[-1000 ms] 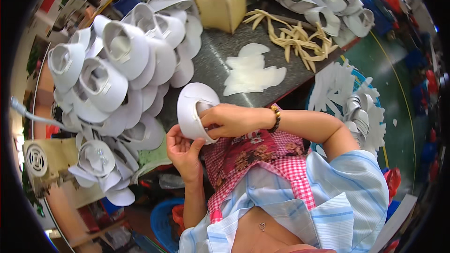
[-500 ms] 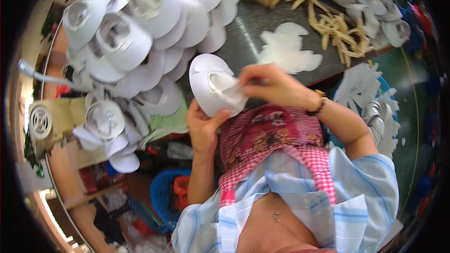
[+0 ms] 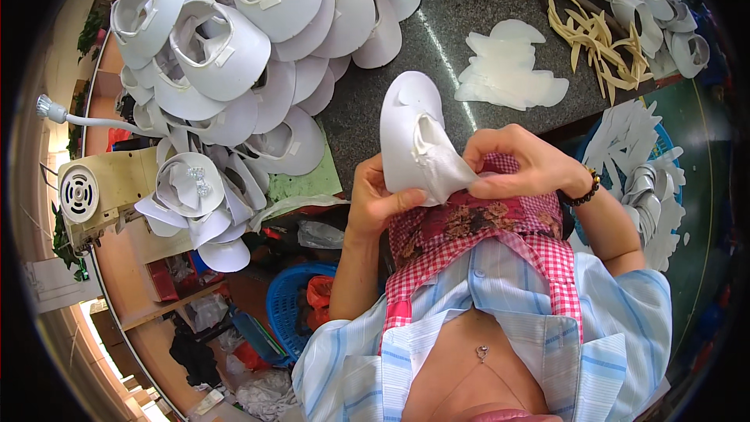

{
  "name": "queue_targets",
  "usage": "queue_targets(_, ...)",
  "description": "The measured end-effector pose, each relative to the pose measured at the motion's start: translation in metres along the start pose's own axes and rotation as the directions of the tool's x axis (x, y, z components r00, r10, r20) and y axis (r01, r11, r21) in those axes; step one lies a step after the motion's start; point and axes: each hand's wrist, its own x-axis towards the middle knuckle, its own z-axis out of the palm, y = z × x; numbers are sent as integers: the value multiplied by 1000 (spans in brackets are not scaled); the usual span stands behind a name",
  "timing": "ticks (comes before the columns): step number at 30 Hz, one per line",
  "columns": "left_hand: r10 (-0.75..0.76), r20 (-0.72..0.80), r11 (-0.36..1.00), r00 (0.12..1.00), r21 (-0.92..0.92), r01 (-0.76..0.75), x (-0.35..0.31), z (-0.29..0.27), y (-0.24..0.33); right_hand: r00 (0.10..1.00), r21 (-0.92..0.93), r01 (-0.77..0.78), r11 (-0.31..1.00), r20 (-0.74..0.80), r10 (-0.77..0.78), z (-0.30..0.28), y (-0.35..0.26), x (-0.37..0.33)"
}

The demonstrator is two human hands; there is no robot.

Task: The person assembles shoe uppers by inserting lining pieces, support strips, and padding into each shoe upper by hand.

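Left hand (image 3: pixel 376 197) grasps a white visor (image 3: pixel 408 129) by its lower edge, thumb on the near face. Right hand (image 3: pixel 525 166) pinches the visor's lower right edge between thumb and fingers; we note a beaded bracelet (image 3: pixel 591 187) on that wrist. We see the visor held up in front of the checked apron (image 3: pixel 558 259), near the tabletop (image 3: pixel 355 98). Beyond it lie flat white cutouts (image 3: pixel 509 70) and, farther right, tangled tan strips (image 3: pixel 580 31). Left, we record a large overlapping visor heap (image 3: pixel 215 59); below that, a smaller cluster (image 3: pixel 223 238) beside a beige machine (image 3: pixel 117 176). Lower left, a blue basket (image 3: pixel 280 305) holding something orange-red. Right, beyond the bracelet, white scraps (image 3: pixel 617 144) piled.
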Motion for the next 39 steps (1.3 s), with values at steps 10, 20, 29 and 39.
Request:
queue_targets(10, 53, 30, 997, 998, -50, -51, -1, 10, -5, 914, -246, 267, 932, -242, -326, 20, 4, 12)
queue_targets(20, 79, 28, 940, 997, -335, -65, 0, 12, -11, 959, -492, 42, 870, -223, -172, 8, -24, 38)
queue_targets(29, 32, -72, 913, 997, -403, -59, -2, 14, -8, 993, -657, 62, 751, -33, -112, -3, -20, 35)
queue_targets(39, 31, -72, 960, 997, -275, -50, -5, 16, -14, 995, -678, 87, 730, 28, -93, -2, -25, 32)
